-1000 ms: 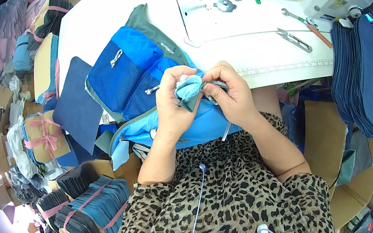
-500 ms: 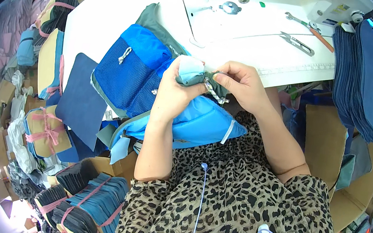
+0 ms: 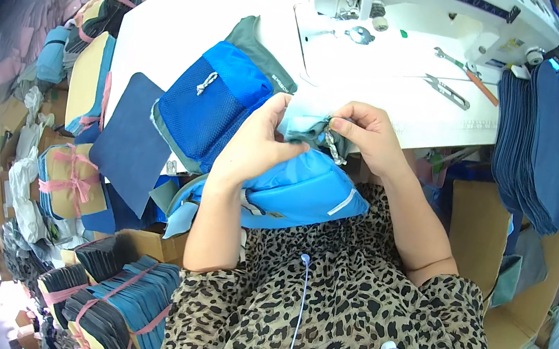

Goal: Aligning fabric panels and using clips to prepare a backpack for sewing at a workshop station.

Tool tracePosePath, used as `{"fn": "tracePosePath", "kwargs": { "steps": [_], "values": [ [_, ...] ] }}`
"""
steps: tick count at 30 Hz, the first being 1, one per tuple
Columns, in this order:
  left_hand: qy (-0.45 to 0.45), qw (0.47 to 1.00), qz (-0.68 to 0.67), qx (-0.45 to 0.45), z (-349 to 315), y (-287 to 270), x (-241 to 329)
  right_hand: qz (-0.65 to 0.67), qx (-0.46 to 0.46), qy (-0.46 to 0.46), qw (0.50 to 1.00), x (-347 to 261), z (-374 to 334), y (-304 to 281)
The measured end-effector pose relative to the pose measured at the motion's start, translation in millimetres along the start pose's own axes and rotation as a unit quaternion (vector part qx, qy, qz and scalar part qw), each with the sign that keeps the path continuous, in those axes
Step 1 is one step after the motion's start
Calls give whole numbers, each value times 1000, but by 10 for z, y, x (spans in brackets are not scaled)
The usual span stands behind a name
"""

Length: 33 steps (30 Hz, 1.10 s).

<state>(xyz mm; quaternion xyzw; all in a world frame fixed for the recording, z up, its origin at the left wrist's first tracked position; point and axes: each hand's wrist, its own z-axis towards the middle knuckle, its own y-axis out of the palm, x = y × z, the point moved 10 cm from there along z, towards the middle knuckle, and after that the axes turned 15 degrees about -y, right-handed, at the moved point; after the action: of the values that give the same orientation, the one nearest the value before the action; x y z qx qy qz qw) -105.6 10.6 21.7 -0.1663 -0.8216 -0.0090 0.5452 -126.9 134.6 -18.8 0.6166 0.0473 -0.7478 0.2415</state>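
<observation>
A blue bag (image 3: 312,197) with a dark blue mesh-fronted pocket (image 3: 198,115) and grey-green trim lies partly on the table's near edge and partly against my lap. My left hand (image 3: 248,144) curls round its light blue and grey-green fabric, thumb toward me, fingertips partly hidden. Close by on the right, my right hand (image 3: 371,134) pinches the grey-green edge between thumb and bent forefinger. A grey-and-white patterned cord (image 3: 334,146) hangs just below that pinch. Another short cord loop (image 3: 206,83) sits on the mesh pocket.
Beyond my hands stands a white sewing machine (image 3: 455,13) on a white table (image 3: 163,34). Thread snips (image 3: 447,91) and a wrench (image 3: 455,60) lie there. Dark blue panels (image 3: 551,143) are stacked at right above a cardboard box (image 3: 474,225). Tied fabric bundles (image 3: 131,297) fill the left.
My left hand's thumb and forefinger have spread wider around the light blue fabric. My right hand keeps its pinch on the edge. The whole view has shifted slightly, moving the table rightward and down.
</observation>
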Motion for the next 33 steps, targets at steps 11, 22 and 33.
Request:
{"fn": "tracePosePath", "kwargs": {
  "steps": [11, 22, 33],
  "values": [
    [251, 908, 184, 281, -843, 46, 589, 28, 88, -56, 994, -42, 250, -16],
    [158, 799, 188, 548, -1647, -235, -1116, 31, 125, -108, 986, -31, 263, -111],
    [-147, 883, -408, 180, -1522, -471, -2726, 101, 168, -108, 975, 171, 330, -245]
  ]
}}
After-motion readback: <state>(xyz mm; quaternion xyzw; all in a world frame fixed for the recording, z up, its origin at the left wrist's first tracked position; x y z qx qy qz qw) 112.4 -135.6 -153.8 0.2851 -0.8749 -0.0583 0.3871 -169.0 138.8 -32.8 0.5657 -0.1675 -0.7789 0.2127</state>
